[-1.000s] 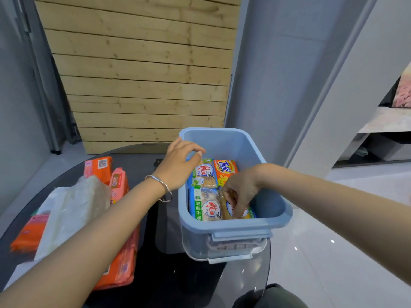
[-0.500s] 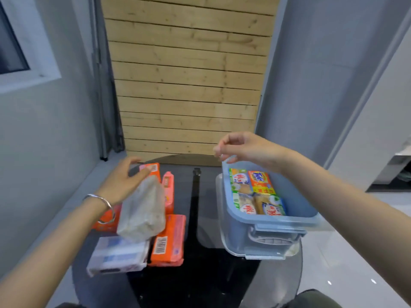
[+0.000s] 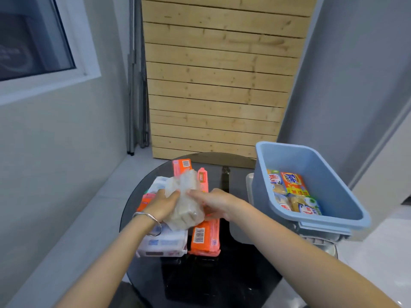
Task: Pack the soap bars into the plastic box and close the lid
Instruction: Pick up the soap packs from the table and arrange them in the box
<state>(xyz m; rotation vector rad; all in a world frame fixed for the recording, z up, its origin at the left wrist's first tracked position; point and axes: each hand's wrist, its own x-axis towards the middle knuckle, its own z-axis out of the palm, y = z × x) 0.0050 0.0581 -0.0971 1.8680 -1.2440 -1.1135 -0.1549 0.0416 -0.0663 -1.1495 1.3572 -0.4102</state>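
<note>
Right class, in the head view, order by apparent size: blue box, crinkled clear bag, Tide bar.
1. blue box, largest
2. crinkled clear bag
3. Tide bar, smallest, though it sits farther from the camera

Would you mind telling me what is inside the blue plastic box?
Wrapped soap bars lie along the left of the box, an orange Tide pack among them. Anything beneath them is covered.

Bare table strip (image 3: 236, 182) lies between soap packs (image 3: 205, 237) and open-topped box (image 3: 329, 174)

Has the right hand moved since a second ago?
Yes. The right hand has left the blue plastic box and gone left of it, now holding the clear bag with the left hand.
</note>
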